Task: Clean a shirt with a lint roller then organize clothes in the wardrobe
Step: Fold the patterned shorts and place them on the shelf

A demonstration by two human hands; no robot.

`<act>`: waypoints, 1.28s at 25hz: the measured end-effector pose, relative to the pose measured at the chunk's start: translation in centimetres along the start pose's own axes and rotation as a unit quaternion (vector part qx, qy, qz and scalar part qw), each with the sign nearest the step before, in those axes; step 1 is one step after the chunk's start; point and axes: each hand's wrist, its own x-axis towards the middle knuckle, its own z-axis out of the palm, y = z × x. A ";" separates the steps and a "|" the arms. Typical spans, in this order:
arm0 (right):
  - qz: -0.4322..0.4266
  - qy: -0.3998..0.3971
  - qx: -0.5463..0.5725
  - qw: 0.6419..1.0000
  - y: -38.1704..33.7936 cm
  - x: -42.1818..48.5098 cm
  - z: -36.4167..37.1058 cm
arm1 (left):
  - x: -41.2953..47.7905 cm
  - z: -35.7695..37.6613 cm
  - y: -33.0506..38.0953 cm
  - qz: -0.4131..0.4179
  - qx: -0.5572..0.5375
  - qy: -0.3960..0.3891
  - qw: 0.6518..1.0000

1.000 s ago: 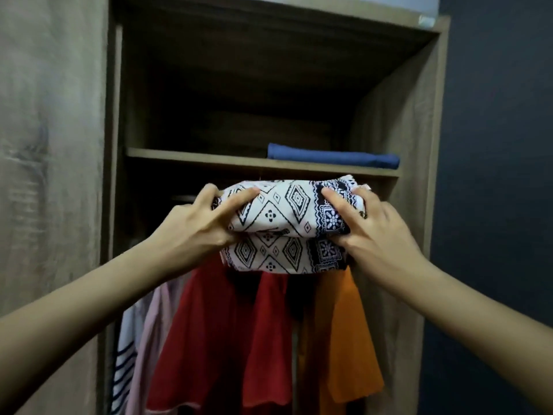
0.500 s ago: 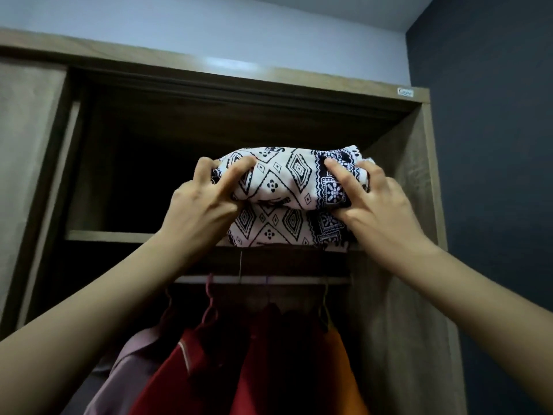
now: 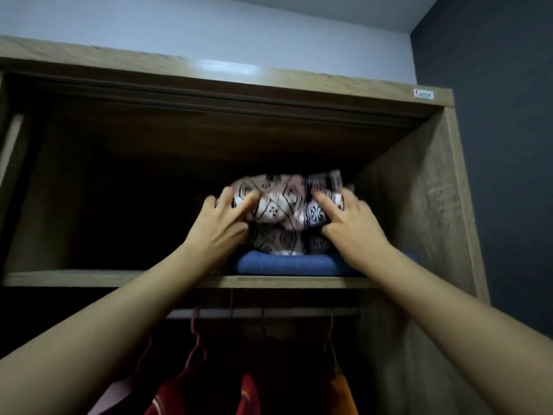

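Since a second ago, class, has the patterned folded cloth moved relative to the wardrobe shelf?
Yes. The patterned cloth rose from below the shelf edge and went inward; it is now above the blue folded cloth.

1. Folded bundle (image 3: 287, 205) in top compartment of wardrobe (image 3: 299, 82), right half, near right side wall (image 3: 419, 211).
2. Bundle sits atop flat folded garment (image 3: 287, 265); exact contact blurred. Garment lies on shelf (image 3: 89, 278), at front edge.
3. L hand (image 3: 221, 226) grips bundle's left end, R hand (image 3: 350, 226) its right end; forearms come up from below, in front of shelf.
4. Rail (image 3: 269, 313) under shelf; hangers (image 3: 196, 333) on rail, hanging clothes (image 3: 248, 396) below.
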 end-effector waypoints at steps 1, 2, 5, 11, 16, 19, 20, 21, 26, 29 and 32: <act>-0.051 -0.036 0.049 0.997 0.8 -0.3 0.1 | -0.3 0.1 -0.4 0.048 -0.027 -0.003 0.998; -0.087 -0.088 0.104 0.987 1.8 -0.8 -0.3 | -0.6 0.0 -1.1 0.089 -0.069 -0.010 0.994; -0.095 -0.100 0.215 0.967 3.9 -1.6 -2.1 | -1.3 -1.3 -3.3 0.122 -0.189 -0.033 0.974; 0.002 -0.082 0.165 0.983 2.4 -2.1 -2.7 | -1.6 -3.0 -1.9 0.059 -0.168 -0.129 0.976; -0.002 -0.079 0.068 0.995 0.9 0.9 -3.0 | 2.5 -4.3 0.0 -0.009 -0.095 -0.143 0.985; -0.027 -0.056 -0.019 0.998 0.3 1.6 -1.7 | 4.1 -3.5 2.3 -0.050 -0.146 -0.151 0.976; -0.027 -0.023 -0.061 0.998 0.4 1.6 -1.1 | 4.1 -3.0 3.0 -0.067 -0.142 -0.103 0.982; -0.016 0.030 -0.095 0.995 0.6 1.6 -0.6 | 3.9 -2.3 3.6 -0.079 -0.128 -0.023 0.988; -0.020 0.047 -0.058 0.997 2.2 0.1 1.4 | 2.5 0.2 3.3 -0.070 -0.321 -0.020 0.944; 0.011 -0.085 0.062 0.994 3.1 -0.6 1.9 | 1.5 0.2 2.5 -0.102 -0.418 -0.042 0.902; 0.032 -0.182 0.156 0.970 4.3 -0.4 1.3 | 0.9 0.2 2.2 -0.121 -0.465 -0.040 0.876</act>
